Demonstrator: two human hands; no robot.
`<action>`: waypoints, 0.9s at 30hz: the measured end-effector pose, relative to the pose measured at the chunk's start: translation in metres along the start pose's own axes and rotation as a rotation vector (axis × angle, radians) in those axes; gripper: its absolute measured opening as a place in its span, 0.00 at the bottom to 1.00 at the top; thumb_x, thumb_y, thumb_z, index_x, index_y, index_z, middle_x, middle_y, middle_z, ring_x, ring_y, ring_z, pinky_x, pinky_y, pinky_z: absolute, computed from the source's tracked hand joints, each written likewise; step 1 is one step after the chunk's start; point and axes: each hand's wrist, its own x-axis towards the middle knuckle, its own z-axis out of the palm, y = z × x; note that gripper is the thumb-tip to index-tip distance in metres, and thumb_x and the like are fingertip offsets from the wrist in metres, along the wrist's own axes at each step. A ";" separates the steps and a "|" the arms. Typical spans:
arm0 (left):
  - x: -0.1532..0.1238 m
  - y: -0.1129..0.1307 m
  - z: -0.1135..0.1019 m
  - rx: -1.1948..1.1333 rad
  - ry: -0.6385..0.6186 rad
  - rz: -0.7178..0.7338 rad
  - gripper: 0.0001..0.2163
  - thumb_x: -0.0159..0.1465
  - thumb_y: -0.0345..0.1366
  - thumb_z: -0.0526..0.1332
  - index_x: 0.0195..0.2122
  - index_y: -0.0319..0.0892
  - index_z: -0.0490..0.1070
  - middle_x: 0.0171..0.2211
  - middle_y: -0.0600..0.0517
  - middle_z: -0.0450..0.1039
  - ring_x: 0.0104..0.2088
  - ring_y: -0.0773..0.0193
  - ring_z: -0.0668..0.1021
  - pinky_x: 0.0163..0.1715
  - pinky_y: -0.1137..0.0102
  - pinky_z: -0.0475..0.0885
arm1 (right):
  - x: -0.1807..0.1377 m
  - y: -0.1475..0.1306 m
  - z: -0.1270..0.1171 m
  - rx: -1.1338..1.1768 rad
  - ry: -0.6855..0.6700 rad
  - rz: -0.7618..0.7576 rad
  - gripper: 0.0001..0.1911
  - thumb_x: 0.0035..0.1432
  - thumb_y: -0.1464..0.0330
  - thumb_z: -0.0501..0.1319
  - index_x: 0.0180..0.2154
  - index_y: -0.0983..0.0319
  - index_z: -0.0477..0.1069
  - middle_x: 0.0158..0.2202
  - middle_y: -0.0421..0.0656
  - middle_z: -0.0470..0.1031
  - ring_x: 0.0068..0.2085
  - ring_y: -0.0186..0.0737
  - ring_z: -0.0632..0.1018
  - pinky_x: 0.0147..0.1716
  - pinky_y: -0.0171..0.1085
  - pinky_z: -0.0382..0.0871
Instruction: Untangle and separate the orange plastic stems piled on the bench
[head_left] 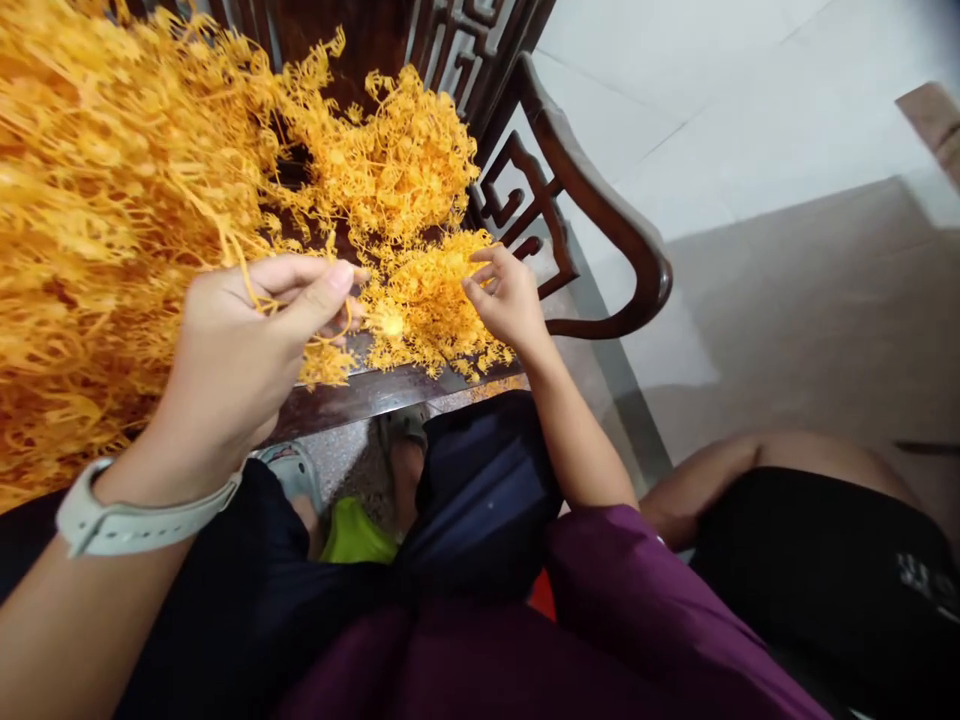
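My left hand (259,330), with a pale watch strap on its wrist, is closed in a pinch. A thin yellow plastic stem (244,262) runs out of it, and a loop of it shows below the fingertips. My right hand (510,290) is over the right edge of a smaller pile of yellow plastic sprigs (420,300). Its thumb and forefinger are apart, with nothing visible between them; the other fingers are partly hidden. Left of my left hand rises a large, tangled heap of the same yellow plastic stems (112,220).
The piles lie on a dark wooden bench (337,398) with a carved, curved armrest (600,210) at its right. Another clump of yellow sprigs (405,150) sits against the back. A person's leg in black shorts (810,560) is at lower right. A bright green thing (356,535) lies below.
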 end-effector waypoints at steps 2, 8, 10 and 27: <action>-0.003 -0.005 0.008 -0.065 -0.029 -0.012 0.04 0.68 0.35 0.76 0.36 0.42 0.87 0.29 0.52 0.81 0.29 0.66 0.78 0.31 0.68 0.71 | -0.004 -0.007 0.000 -0.004 0.068 -0.014 0.10 0.64 0.65 0.68 0.46 0.59 0.75 0.34 0.40 0.79 0.27 0.35 0.70 0.34 0.41 0.65; -0.009 -0.014 0.025 -0.152 -0.033 -0.102 0.07 0.65 0.38 0.77 0.34 0.42 0.84 0.31 0.50 0.82 0.29 0.68 0.79 0.31 0.70 0.74 | -0.033 -0.061 -0.001 0.616 -0.306 -0.083 0.23 0.71 0.46 0.63 0.38 0.59 0.78 0.31 0.40 0.77 0.28 0.33 0.73 0.29 0.37 0.67; -0.010 -0.017 0.028 -0.121 -0.031 -0.096 0.08 0.65 0.41 0.77 0.34 0.43 0.83 0.31 0.52 0.81 0.29 0.67 0.79 0.33 0.71 0.75 | -0.042 -0.078 0.002 0.731 -0.426 -0.102 0.23 0.70 0.46 0.66 0.37 0.59 0.78 0.31 0.38 0.76 0.28 0.32 0.74 0.29 0.36 0.67; -0.004 -0.020 0.026 -0.117 0.021 -0.045 0.07 0.68 0.39 0.73 0.36 0.43 0.80 0.33 0.52 0.83 0.29 0.65 0.82 0.36 0.70 0.80 | -0.040 -0.096 0.024 0.967 -0.488 0.094 0.14 0.59 0.61 0.75 0.33 0.59 0.72 0.28 0.37 0.77 0.27 0.33 0.72 0.29 0.37 0.65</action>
